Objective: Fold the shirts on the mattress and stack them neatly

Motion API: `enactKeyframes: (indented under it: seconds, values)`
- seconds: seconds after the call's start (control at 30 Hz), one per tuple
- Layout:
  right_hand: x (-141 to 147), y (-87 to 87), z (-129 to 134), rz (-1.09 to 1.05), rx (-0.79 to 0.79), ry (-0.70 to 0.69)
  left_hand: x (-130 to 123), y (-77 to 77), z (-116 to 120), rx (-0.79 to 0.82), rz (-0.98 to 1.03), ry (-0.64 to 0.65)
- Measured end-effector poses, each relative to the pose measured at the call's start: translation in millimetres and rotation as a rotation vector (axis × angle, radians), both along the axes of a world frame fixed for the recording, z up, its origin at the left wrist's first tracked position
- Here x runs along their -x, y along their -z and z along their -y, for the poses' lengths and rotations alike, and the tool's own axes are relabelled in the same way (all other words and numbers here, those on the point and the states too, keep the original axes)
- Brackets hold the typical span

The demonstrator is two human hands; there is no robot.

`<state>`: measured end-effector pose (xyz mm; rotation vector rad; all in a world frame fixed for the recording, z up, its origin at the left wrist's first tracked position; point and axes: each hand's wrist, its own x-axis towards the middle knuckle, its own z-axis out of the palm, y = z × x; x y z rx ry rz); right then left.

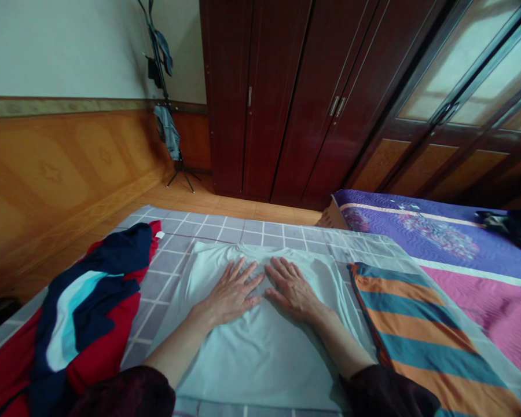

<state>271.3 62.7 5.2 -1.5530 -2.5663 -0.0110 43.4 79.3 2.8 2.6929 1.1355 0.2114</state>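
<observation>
A white T-shirt lies spread out on a grey checked bed sheet, its neckline at the far side. Both palms rest flat on its upper part, close together. My left hand has its fingers spread and pointing away from me. Just right of it, my right hand is also flat with fingers apart. Light wrinkles run through the fabric below the hands. To the left of the shirt is a heap of red, navy and white clothing. A folded garment with orange and teal stripes lies to the right.
Beyond the bed stands a dark red wardrobe. A coat stand with a few hung items is in the far left corner. At the right is a second surface with a purple and pink cover, bearing a dark item.
</observation>
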Motion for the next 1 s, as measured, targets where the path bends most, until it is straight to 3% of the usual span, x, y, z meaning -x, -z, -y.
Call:
enactKeyframes:
  seconds: [0.07, 0.3, 0.43, 0.57, 0.77, 0.87, 1.0]
  values:
    - [1, 2.2, 0, 0.005, 0.028, -0.030, 0, 3.1, 0, 0.021, -0.004, -0.002]
    - [-20, 14.9, -13, 0.050, -0.058, 0.158, 7, 9.9, -7, 0.014, 0.033, -0.047]
    - [-23, 16.9, -16, 0.053, -0.058, 0.193, 9, 2.8, -7, 0.009, 0.026, -0.074]
    - [-22, 16.9, -15, 0.051, -0.060, 0.202, 21, -15.0, 0, 0.083, -0.052, -0.127]
    - [-16, 9.8, -13, 0.088, -0.059, 0.218, 71, -43.0, 57, 0.190, -0.141, -0.087]
    - [-8, 5.0, 2, 0.105, -0.037, 0.234, 97, -42.1, 90, 0.211, -0.209, -0.147]
    - [-9, 7.9, 50, 0.083, -0.067, 0.033, 121, -30.5, 111, 0.165, -0.226, -0.222]
